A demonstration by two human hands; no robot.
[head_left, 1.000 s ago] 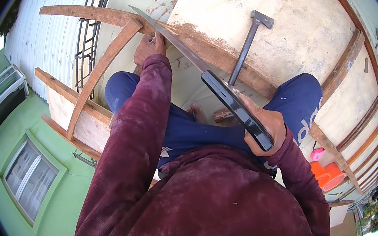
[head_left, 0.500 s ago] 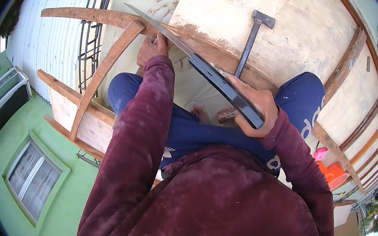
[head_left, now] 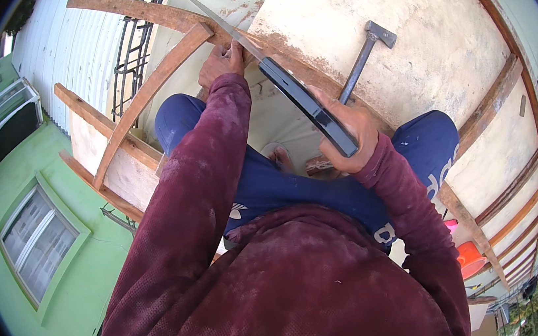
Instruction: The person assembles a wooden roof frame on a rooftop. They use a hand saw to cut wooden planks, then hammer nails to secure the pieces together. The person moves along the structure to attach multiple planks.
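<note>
My right hand (head_left: 356,135) is closed round the black handle of a handsaw (head_left: 303,102). Its thin metal blade (head_left: 222,25) points away to the far left and crosses a long wooden beam (head_left: 134,10). Close beside the blade, my left hand (head_left: 222,66) is closed at the beam's near edge, its thumb up by the blade. Whatever those fingers grip is mostly hidden under the hand. Beyond my right hand, a hammer (head_left: 364,56) with a dark metal handle lies across the pale board (head_left: 422,46) and the beam.
A curved-looking wooden brace (head_left: 150,101) joins the beam on the left. Steel rebar (head_left: 139,40) stands near white corrugated sheeting (head_left: 81,40). More timber framing (head_left: 493,94) runs along the right, with an orange container (head_left: 469,258) below. My knees are on either side of the gap.
My right hand and the saw handle have moved forward and left. My left hand stays by the blade at the beam. The whole view has shifted slightly.
</note>
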